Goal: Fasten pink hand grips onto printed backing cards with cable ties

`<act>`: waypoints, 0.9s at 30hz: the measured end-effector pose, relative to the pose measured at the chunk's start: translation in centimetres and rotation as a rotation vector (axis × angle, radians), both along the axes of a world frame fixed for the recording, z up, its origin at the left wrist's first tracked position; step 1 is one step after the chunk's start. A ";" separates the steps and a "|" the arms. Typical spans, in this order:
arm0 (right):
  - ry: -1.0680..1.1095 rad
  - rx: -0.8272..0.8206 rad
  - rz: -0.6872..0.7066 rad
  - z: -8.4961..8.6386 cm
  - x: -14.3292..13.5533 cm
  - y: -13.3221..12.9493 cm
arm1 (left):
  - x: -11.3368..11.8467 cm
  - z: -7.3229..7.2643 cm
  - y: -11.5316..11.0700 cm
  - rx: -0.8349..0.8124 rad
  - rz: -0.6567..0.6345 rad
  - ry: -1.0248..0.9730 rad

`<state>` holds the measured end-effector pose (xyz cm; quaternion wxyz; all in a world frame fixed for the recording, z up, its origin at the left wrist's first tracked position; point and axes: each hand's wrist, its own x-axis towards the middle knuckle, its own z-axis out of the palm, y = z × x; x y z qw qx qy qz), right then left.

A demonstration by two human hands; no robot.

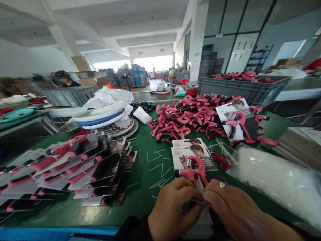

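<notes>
A pink and black hand grip strengthener lies on a printed backing card in front of me. Over its lower part, my left hand is closed in a pinch. My right hand, with a ring on one finger, is pinched shut right beside it, fingertips nearly touching the left ones. Between the fingers shows a thin white cable tie, partly hidden. Loose white cable ties are scattered left of the card. Red-handled scissors lie at its right.
Carded grip strengtheners are stacked at left. A heap of loose ones lies beyond, with a grey crate behind. A plastic bag of white ties and a pile of cards sit right. Another person is far left.
</notes>
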<state>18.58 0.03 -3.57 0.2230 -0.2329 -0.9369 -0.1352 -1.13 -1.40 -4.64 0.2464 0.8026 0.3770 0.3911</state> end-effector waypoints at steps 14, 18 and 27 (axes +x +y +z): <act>0.028 -0.654 -0.224 1.8 -0.3 -0.5 | 0.2 -0.1 0.2 -0.036 0.004 0.004; -0.004 -0.680 -0.324 2.3 -1.5 -0.5 | 0.7 0.1 0.1 -0.008 0.006 0.098; 0.092 -0.397 -0.310 1.2 1.1 -1.6 | 0.2 1.6 -0.5 -0.051 0.111 0.328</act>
